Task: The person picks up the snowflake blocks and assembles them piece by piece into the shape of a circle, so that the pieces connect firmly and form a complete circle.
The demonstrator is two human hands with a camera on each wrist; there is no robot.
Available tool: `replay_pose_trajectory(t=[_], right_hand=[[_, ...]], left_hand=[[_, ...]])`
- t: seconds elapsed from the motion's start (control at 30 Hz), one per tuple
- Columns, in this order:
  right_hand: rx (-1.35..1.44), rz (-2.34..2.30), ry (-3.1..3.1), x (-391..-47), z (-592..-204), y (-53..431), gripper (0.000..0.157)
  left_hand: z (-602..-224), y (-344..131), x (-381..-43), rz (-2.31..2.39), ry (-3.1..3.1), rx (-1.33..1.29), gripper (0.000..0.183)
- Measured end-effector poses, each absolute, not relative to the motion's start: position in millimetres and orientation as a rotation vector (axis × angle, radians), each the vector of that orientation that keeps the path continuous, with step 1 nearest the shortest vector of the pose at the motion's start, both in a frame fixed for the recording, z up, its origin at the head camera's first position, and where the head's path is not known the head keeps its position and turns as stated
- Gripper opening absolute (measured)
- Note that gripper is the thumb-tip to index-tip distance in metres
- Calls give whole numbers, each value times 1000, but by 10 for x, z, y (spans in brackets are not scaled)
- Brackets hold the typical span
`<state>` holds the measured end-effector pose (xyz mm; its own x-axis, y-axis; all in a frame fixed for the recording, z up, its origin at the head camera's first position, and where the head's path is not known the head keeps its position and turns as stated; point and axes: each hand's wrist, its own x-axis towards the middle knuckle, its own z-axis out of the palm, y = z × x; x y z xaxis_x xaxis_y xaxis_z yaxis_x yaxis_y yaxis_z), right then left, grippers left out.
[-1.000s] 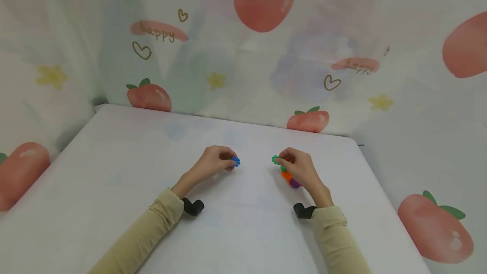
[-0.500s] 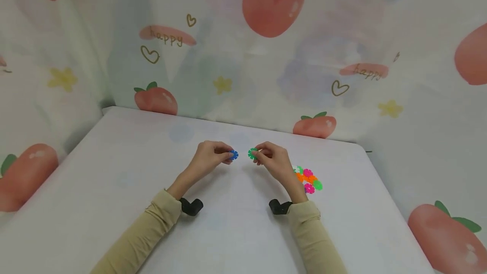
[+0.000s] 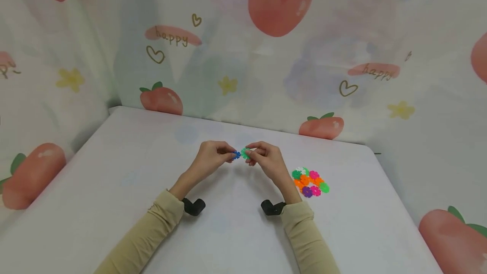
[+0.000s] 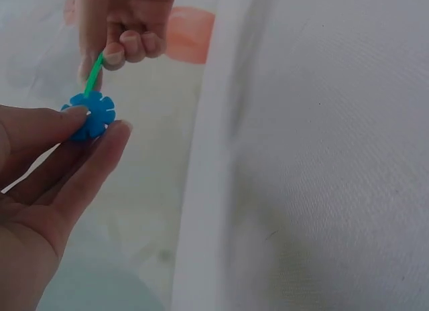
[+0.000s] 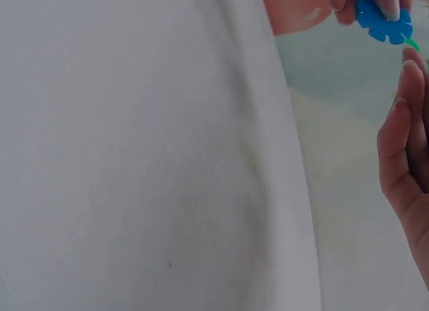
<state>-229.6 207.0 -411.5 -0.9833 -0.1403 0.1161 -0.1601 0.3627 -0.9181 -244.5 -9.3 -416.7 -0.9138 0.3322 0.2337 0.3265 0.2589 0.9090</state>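
Note:
Between thumb and fingers my left hand (image 3: 211, 157) pinches a blue notched plastic disc (image 4: 98, 116), a flower-shaped interlocking piece. Opposite it, my right hand (image 3: 269, 160) pinches a green disc (image 3: 245, 153) of the same kind. Both hands are raised over the middle of the table, fingertips facing each other. In the left wrist view the green disc shows edge-on, its lower edge right at the blue disc's notched rim. The right wrist view has the blue disc (image 5: 384, 21) near its top edge, with most of the green one hidden by fingers.
A loose pile of notched discs (image 3: 310, 182) in orange, pink, purple, green and white lies on the white table (image 3: 228, 240), to the right of my right forearm. A patterned cloth wall (image 3: 243, 62) rises behind the table's far edge.
My right hand has moved left from beside the disc pile, carrying the green disc up to the blue one. The pile has come into full view. My left hand has stayed nearly still.

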Motion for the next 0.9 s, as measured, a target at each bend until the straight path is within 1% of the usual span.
replay_pose_trajectory(t=[0.37, 0.63, 0.77, 0.9], right_hand=[[291, 1736, -2584, -2277, -4128, 2030, 21], [308, 1631, -2597, -2239, -4074, 1960, 20], [325, 1589, -2592, -2255, -4100, 2012, 21], [342, 1611, -2589, -2250, -4088, 2035, 21]], left_hand=[[-4149, -70, -2403, 1703, 2585, 765, 9], [-4140, -31, -2355, 1615, 2693, 908, 9], [-4122, -14, -2344, 1704, 2602, 823, 13], [-4117, -5, -2354, 1879, 2393, 628, 18]])
